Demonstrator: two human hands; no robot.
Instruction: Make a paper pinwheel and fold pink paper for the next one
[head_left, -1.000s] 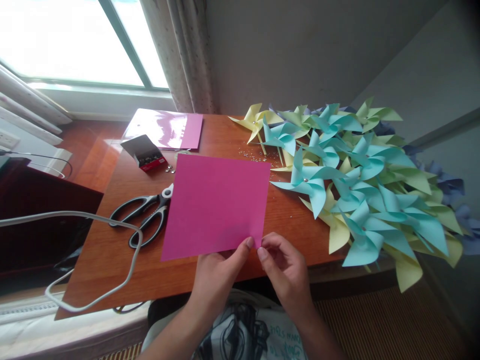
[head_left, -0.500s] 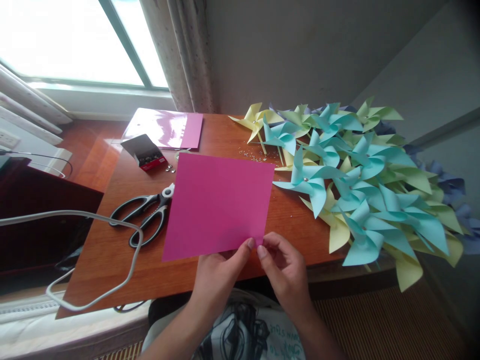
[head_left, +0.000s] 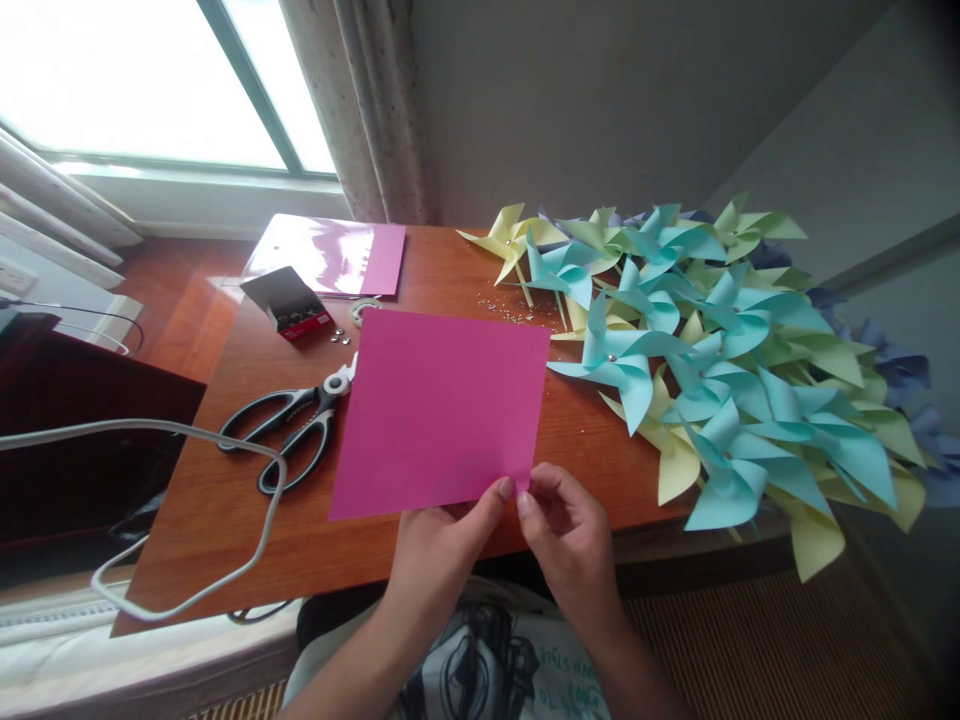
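Fingertips of both hands meet at the near right corner of a magenta paper square [head_left: 442, 410], which lies flat on the wooden worktop [head_left: 225, 520] in front of the person. The left hand [head_left: 442, 545] pinches that corner from the left and the right hand [head_left: 566, 530] pinches it from the right, so each grip is closed on the paper itself, thumbs and forefingers almost touching. The sheet is unfolded and uncut.

Black-handled scissors [head_left: 289, 430] lie just left of the sheet, their tips tucked at its far left corner. Beyond them sits a small open box of pins [head_left: 289, 305], with a glossy pack of paper [head_left: 330, 255] behind it and a few loose pins near both. A white cable [head_left: 187, 500] loops over the left edge of the worktop. A heap of blue, yellow and green paper pinwheels [head_left: 712, 350] fills the right side.

By the look of it, the step in hand is the first one on a fresh sheet: taking up a corner to begin a fold. The next move would call for carrying that corner squarely to the opposite one and keeping the edges aligned before any crease is pressed.
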